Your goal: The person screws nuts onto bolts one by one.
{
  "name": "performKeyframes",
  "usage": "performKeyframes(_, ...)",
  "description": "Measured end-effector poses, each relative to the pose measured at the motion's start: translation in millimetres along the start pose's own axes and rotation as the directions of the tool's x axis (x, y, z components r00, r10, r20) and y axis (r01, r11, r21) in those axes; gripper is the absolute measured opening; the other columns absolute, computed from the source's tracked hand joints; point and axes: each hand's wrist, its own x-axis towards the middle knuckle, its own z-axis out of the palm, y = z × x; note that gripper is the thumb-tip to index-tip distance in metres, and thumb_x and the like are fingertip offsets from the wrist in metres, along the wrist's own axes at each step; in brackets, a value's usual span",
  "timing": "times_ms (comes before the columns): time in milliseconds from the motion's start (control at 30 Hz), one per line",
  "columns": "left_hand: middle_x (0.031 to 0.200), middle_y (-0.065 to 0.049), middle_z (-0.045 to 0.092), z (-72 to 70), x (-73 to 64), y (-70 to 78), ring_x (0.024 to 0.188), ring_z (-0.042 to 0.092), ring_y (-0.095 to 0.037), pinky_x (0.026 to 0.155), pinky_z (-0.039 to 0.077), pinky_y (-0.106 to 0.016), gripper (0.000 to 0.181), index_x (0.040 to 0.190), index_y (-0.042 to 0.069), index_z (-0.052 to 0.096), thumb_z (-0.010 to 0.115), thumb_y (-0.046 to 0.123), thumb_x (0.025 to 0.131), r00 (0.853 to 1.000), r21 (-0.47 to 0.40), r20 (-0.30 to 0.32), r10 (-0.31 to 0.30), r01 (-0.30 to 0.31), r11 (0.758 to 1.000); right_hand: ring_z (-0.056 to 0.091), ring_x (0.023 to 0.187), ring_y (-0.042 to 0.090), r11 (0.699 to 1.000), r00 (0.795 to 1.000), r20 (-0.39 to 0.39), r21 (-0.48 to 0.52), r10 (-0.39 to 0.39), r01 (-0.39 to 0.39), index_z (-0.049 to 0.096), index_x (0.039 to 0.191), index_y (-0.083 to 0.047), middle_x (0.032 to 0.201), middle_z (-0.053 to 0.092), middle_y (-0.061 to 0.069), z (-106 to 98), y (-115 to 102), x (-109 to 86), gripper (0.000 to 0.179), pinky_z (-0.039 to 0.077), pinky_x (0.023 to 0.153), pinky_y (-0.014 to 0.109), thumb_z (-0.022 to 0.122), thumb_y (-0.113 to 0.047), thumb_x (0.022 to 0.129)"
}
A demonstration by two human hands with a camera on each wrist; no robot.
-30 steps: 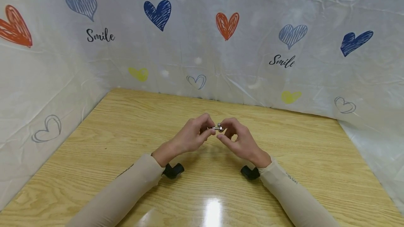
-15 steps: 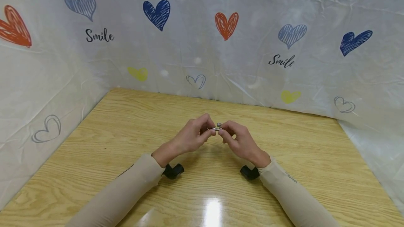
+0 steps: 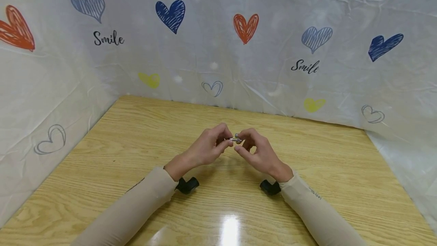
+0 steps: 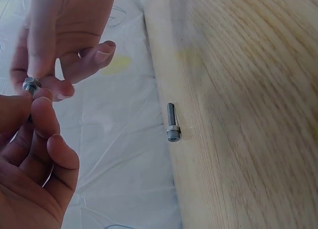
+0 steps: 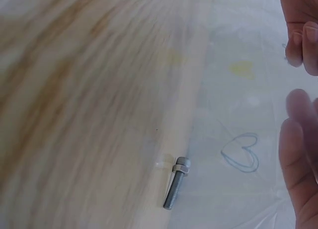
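Note:
My left hand (image 3: 206,147) pinches a small silver bolt (image 3: 234,139) between thumb and fingertips, over the middle of the table. At the bolt's right-hand end sits a hex nut (image 4: 32,83); the other end is hidden in the left fingers. Around that nut, my right hand (image 3: 259,153) has its thumb and forefinger spread apart. A right fingertip is at the nut in the left wrist view, though I cannot tell whether it touches. Behind the hands a second bolt (image 5: 174,189) lies on the table, a nut (image 5: 181,168) close to its socket head.
The wood-grain table (image 3: 136,132) reaches back to a pale cloth (image 3: 191,60) printed with hearts and "Smile". A black wrist mount (image 3: 187,185) is under the left sleeve, another black mount (image 3: 270,187) beside the right sleeve.
Half a second ago the right thumb and forefinger were closed together on the nut; now they are spread again, much as one second ago. The left hand keeps its place.

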Motion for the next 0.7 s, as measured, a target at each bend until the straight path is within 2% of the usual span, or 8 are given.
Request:
performKeyframes(233, 0.073, 0.002, 0.055, 0.1, 0.1, -0.1, 0.056, 0.048, -0.009, 0.050, 0.041, -0.024, 0.007, 0.095, 0.010, 0.053, 0.060, 0.008, 0.094, 1.000, -0.003, -0.006, -0.002, 0.002, 1.000, 0.059, 0.059, 0.023, 0.998, 0.998, -0.018, 0.024, -0.054, 0.055, 0.050, 0.106, 0.006, 0.088, 0.062, 0.017, 2.0, 2.3, 0.2, 0.020, 0.051, 0.054, 0.037, 0.060, 0.011, 0.089)
performKeyframes(467, 0.074, 0.003, 0.056, 1.1, 0.5, -0.1, 0.056, 0.048, -0.009, 0.050, 0.042, -0.024, 0.007, 0.094, 0.010, 0.054, 0.061, 0.008, 0.094, 1.000, -0.025, -0.003, -0.001, 0.001, 1.000, 0.057, 0.062, 0.011, 1.000, 1.000, -0.009, 0.012, -0.020, 0.020, 0.057, 0.100, 0.002, 0.083, 0.059, 0.008, 2.1, 1.9, 0.4, 0.009, 0.051, 0.054, 0.033, 0.055, 0.008, 0.093)
performKeyframes(700, 0.074, 0.003, 0.055, 1.3, 0.8, 0.6, 0.056, 0.048, -0.008, 0.050, 0.043, -0.024, 0.007, 0.094, 0.010, 0.054, 0.060, 0.007, 0.094, 1.000, -0.026, 0.000, 0.006, -0.006, 1.000, 0.059, 0.062, 0.027, 1.000, 1.000, -0.005, -0.005, -0.002, 0.002, 0.059, 0.090, -0.005, 0.076, 0.056, 0.002, 1.5, 2.6, 0.5, 0.015, 0.047, 0.055, 0.031, 0.053, 0.007, 0.094)
